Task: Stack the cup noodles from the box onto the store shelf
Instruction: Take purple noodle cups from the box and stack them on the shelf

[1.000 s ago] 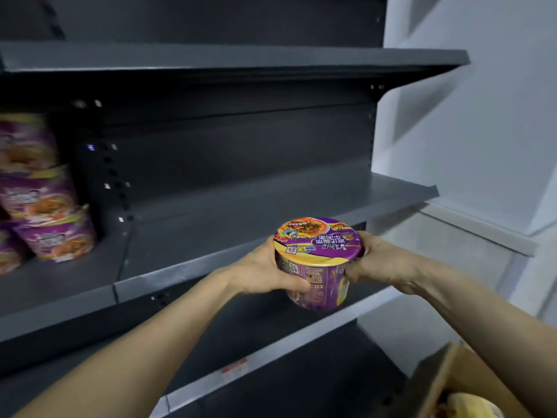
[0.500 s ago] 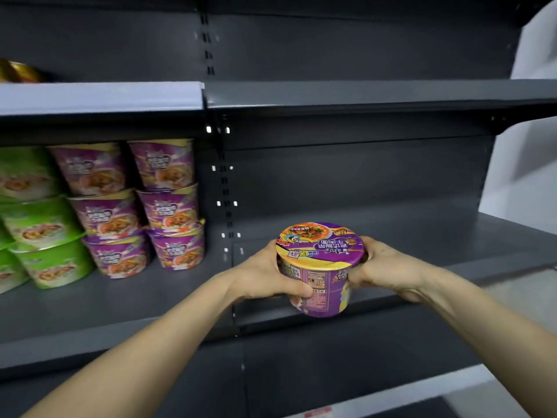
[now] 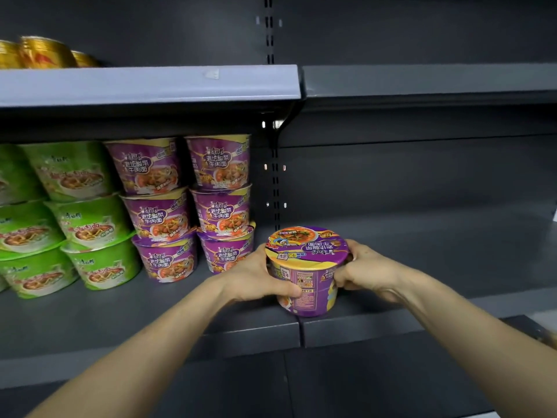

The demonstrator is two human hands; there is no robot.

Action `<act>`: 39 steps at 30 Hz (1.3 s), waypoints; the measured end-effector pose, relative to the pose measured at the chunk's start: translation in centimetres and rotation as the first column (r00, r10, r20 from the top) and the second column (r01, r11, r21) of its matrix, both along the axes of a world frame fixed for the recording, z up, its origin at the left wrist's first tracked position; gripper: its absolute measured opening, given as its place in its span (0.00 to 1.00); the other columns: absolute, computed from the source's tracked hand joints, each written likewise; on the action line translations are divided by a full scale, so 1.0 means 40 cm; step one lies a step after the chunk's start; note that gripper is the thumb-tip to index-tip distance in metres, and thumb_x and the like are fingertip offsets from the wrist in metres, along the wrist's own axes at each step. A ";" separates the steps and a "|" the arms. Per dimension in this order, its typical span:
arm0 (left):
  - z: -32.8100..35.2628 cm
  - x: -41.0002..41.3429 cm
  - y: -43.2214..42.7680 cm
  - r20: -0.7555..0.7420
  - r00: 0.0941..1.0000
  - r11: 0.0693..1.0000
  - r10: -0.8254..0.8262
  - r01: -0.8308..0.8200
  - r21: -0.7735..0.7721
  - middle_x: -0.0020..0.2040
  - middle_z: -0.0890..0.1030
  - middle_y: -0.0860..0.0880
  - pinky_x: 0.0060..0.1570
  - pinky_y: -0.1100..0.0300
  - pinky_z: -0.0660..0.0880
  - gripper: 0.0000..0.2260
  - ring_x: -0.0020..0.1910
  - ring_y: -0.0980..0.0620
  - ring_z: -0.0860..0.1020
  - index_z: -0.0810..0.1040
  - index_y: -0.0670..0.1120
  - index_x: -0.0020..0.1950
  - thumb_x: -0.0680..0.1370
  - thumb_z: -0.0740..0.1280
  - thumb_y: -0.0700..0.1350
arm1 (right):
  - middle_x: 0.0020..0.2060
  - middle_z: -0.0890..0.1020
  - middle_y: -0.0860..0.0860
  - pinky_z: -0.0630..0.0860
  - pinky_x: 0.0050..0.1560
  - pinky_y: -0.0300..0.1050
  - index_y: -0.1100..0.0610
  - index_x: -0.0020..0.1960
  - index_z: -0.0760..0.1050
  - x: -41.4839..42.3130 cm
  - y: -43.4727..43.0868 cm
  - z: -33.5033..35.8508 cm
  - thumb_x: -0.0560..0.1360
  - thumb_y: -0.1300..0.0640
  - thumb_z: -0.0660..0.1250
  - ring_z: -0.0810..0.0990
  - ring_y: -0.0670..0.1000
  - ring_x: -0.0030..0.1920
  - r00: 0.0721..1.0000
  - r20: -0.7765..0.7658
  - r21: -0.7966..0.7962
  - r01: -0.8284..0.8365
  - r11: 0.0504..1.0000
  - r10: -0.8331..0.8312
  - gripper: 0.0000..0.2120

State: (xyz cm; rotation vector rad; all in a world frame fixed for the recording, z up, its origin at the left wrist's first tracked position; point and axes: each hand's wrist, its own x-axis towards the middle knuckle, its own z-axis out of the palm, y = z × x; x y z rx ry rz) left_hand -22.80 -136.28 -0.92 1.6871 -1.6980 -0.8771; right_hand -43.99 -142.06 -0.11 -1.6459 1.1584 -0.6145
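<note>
I hold a purple cup noodle (image 3: 307, 268) upright between both hands. My left hand (image 3: 256, 277) grips its left side and my right hand (image 3: 369, 271) grips its right side. The cup is over the front part of the dark grey shelf (image 3: 150, 315), just right of the shelf's upright seam; I cannot tell whether its base touches the board. Two stacks of purple cup noodles (image 3: 193, 206), three high each, stand on the shelf immediately to the cup's left. The box is out of view.
Stacks of green cup noodles (image 3: 69, 218) fill the shelf's left end. Gold-lidded cups (image 3: 42, 52) sit on the upper shelf (image 3: 150, 86), which overhangs the stacks. The shelf section to the right (image 3: 437, 251) carries no products.
The view has swung left, bringing the stocked purple and green stacks into sight. The cup, held in both hands, has come over the shelf beside the purple stacks.
</note>
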 end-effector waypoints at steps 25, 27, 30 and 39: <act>-0.088 0.048 -0.178 -0.218 0.961 0.982 0.169 -0.146 0.118 0.55 0.78 0.56 0.42 0.70 0.75 0.37 0.52 0.62 0.77 0.62 0.50 0.70 0.67 0.79 0.44 | 0.55 0.78 0.47 0.75 0.42 0.32 0.49 0.66 0.61 0.104 -0.165 -0.080 0.64 0.63 0.78 0.78 0.43 0.51 0.970 -0.124 -0.020 -0.211 0.977 0.207 0.38; -0.096 0.045 -0.175 -0.247 0.953 0.983 0.173 -0.151 0.106 0.56 0.78 0.56 0.45 0.69 0.74 0.37 0.53 0.61 0.76 0.62 0.50 0.70 0.67 0.79 0.45 | 0.54 0.77 0.46 0.72 0.40 0.29 0.48 0.66 0.61 0.098 -0.168 -0.077 0.64 0.62 0.79 0.77 0.40 0.50 0.972 -0.111 -0.026 -0.210 0.977 0.206 0.39; -0.108 0.045 -0.165 -0.242 0.956 0.985 0.166 -0.152 0.075 0.58 0.78 0.54 0.51 0.66 0.75 0.39 0.55 0.59 0.77 0.62 0.50 0.71 0.66 0.79 0.43 | 0.49 0.78 0.44 0.73 0.42 0.30 0.51 0.63 0.67 0.080 -0.178 -0.052 0.66 0.67 0.76 0.77 0.39 0.47 0.960 -0.121 0.018 -0.252 0.968 0.252 0.31; -0.090 0.026 -0.181 -0.114 0.990 0.987 0.088 -0.070 0.147 0.60 0.74 0.54 0.54 0.69 0.73 0.41 0.57 0.59 0.74 0.58 0.48 0.74 0.68 0.78 0.40 | 0.43 0.77 0.45 0.74 0.51 0.40 0.53 0.53 0.69 0.054 -0.177 -0.057 0.70 0.71 0.68 0.77 0.47 0.50 0.990 -0.131 -0.088 -0.073 0.993 0.062 0.19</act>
